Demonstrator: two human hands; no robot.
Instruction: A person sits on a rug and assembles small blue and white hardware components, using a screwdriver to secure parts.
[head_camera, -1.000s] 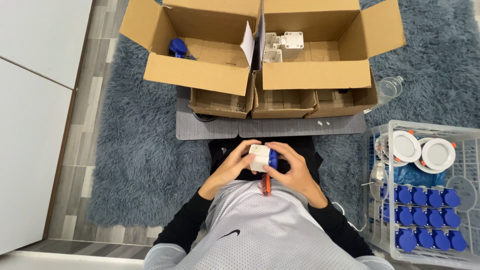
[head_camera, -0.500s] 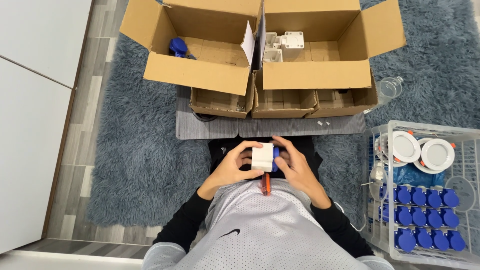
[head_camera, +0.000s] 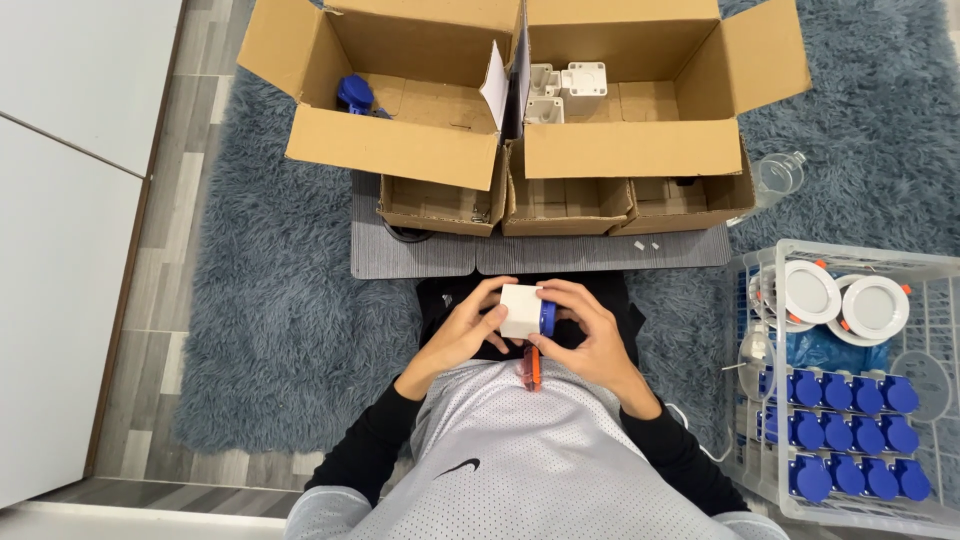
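Head view: both hands (head_camera: 470, 335) clasp smooth, seemingly plastic white cube (head_camera: 521, 311).

white box (head_camera: 520, 311) with blue cap (head_camera: 547, 318) | orange tool (head_camera: 533, 370) | grey-blue shaggy rug (head_camera: 270, 320) | brown cartons (head_camera: 400, 150) | blue caps in crate (head_camera: 850, 395)

- Bright, even, soft overhead light — no glare, no blown highlights.
- Shadows faint: short and dark only inside the cardboard boxes (head_camera: 420, 90) and under their flaps.
- Sharp across most of the view; fibres of the grey-blue rug (head_camera: 270, 300) crisp.
- Slight softness on the hands — left hand (head_camera: 462, 335), right hand (head_camera: 592, 340).
- Mild wide-angle bowing toward the edges, floorboards splayed at left.
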